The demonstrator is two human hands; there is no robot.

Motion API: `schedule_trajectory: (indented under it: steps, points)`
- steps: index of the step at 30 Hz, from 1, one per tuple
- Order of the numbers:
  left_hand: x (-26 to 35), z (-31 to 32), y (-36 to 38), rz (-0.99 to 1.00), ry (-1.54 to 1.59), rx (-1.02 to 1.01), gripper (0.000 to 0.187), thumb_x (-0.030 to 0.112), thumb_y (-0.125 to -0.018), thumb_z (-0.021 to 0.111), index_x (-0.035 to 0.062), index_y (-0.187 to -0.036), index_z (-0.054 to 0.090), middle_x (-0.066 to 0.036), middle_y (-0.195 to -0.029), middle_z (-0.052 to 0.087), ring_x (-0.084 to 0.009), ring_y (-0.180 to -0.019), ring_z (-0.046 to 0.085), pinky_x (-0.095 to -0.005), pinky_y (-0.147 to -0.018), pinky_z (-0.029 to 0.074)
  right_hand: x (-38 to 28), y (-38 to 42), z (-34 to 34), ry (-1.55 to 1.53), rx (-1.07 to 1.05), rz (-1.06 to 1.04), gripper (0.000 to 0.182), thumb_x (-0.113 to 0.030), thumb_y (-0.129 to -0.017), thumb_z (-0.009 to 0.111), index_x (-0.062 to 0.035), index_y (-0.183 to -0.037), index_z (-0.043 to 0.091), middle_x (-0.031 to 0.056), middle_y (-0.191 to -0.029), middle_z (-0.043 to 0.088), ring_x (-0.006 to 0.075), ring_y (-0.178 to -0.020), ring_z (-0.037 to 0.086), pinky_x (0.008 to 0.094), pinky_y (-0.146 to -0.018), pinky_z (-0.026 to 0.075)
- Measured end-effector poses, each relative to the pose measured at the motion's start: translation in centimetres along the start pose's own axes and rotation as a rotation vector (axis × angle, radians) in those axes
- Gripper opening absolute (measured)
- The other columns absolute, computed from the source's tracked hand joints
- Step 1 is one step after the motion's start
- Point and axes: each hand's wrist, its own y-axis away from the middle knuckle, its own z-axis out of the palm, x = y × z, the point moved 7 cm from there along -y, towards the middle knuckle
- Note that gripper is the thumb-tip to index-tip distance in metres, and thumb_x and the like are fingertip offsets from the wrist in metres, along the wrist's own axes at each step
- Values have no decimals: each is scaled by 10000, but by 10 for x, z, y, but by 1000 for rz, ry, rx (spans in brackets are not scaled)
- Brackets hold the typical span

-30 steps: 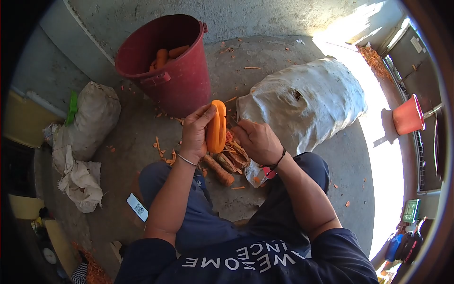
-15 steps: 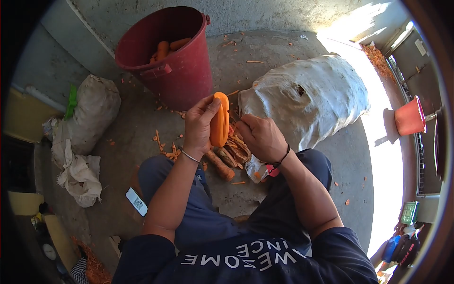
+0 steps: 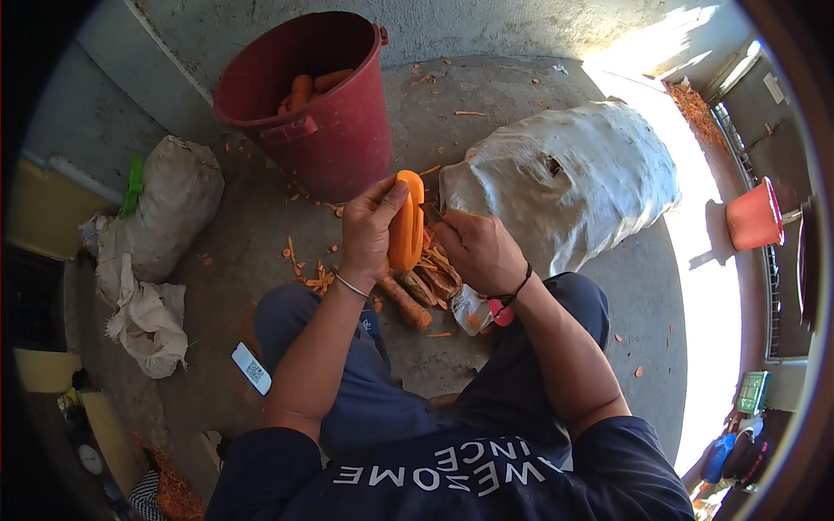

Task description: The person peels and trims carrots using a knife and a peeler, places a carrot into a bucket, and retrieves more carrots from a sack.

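- Peeling underway: left hand (image 3: pixel 369 234) clasps upright carrot (image 3: pixel 406 221), grip closed.
- Right hand (image 3: pixel 478 252) closed around peeler (image 3: pixel 432 214); next stroke likely needs carrot turned.

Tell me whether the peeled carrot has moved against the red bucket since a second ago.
Yes, slightly: the peeled carrot now stands a little closer to the red bucket.

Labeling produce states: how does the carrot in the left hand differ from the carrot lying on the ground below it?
The held carrot is smooth and bright orange, apparently peeled; the ground carrot is dull, brownish and looks unpeeled. The held carrot stands nearly upright, gripped by the left hand with the right hand beside it; the ground carrot lies flat among peelings, untouched. The held carrot also looks thicker. Both are whole carrots.
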Motion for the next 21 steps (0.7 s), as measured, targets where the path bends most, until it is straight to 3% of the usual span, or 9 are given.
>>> schedule_trajectory:
  steps: [21]
  points:
    - [1, -5, -1, 27, -3, 63, 270, 192, -1030, 715, -5, -1215, 722, -32, -1013, 736, -84, -842, 692, -248, -739, 590, -3, 1, 2, -29, -66, 20, 290, -200, -986, 577, 49, -854, 649, 262, -720, 650, 424, -670, 669, 490, -650, 524]
